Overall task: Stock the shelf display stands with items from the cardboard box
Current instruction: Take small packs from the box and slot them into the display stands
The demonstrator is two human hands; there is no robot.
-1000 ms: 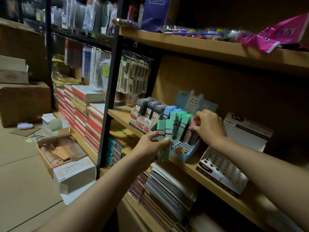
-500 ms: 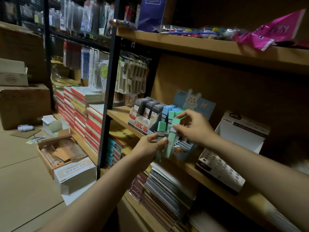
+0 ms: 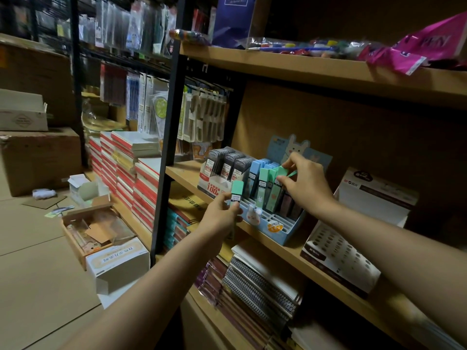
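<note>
We pinch one green case (image 3: 282, 173) in the right hand (image 3: 307, 184) and seat it in the green row of the blue display stand (image 3: 274, 224), which sits on the middle shelf (image 3: 298, 252). A second ago the left hand (image 3: 219, 215) held two green cases; it now grips a single green case (image 3: 236, 192), just in front of the stand. One case has therefore passed to the right hand for insertion. We judge one transfer remains before a refill is needed. Grey cases (image 3: 228, 164) stand beside the stand. An open cardboard box (image 3: 75, 233) lies on the floor, well apart.
</note>
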